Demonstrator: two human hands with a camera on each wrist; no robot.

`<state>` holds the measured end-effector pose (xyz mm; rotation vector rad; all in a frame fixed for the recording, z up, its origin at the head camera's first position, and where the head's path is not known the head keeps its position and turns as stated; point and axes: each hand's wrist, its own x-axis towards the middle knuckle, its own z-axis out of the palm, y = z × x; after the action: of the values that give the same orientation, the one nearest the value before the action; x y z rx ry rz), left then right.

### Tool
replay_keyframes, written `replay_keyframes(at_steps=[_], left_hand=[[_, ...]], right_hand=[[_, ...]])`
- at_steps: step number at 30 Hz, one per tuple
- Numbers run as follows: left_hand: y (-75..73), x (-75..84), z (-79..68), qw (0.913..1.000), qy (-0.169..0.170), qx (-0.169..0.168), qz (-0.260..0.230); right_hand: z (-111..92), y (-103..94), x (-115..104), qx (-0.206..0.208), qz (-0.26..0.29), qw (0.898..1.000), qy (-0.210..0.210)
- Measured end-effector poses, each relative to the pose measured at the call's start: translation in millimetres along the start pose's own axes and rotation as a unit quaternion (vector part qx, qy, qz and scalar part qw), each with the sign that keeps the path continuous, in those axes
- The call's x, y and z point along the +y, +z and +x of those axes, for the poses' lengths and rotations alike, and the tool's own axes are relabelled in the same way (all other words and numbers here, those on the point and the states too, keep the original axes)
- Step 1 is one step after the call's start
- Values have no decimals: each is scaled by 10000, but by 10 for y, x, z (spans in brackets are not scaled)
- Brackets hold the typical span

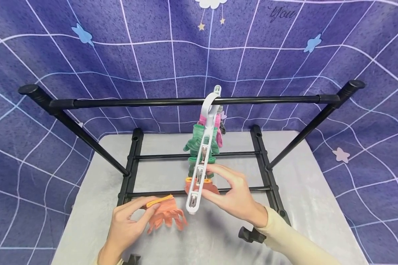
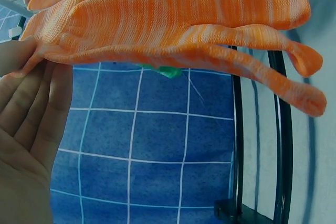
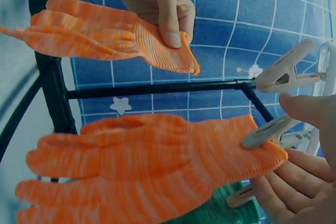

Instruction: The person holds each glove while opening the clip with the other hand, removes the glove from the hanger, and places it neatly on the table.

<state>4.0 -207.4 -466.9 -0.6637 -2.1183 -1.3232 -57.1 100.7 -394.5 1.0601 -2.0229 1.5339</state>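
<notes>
The left hand pinching the unclipped orange knit glove should keep its cuff flat, the right hand with fingers parted.

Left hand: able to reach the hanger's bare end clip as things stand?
Likely yes: apart from the orange glove it pinches, nothing shows between the left hand and the end clip at the white hanger's near end. Squeezing it open looks harder while holding the glove, though.

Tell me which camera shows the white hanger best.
The head view: the hanger hangs over the black bar, its length visible. The right wrist view shows only clips and part of its frame; the left wrist view, a corner fragment.
</notes>
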Motion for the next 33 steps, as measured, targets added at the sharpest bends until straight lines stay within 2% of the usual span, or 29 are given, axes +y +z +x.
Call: replay_keyframes(at_steps=[11, 22, 33], left_hand=[[-10, -30, -13, 9999, -45, 12, 141], [-36, -89, -88, 9982, -438, 53, 413], [-56, -169, -210, 9962, -808, 257, 217]], right_hand=[[28, 26, 12, 0, 391, 9992, 65], [-4, 14, 3, 139, 721, 9973, -99], [-8, -2, 9, 214, 742, 9969, -124]])
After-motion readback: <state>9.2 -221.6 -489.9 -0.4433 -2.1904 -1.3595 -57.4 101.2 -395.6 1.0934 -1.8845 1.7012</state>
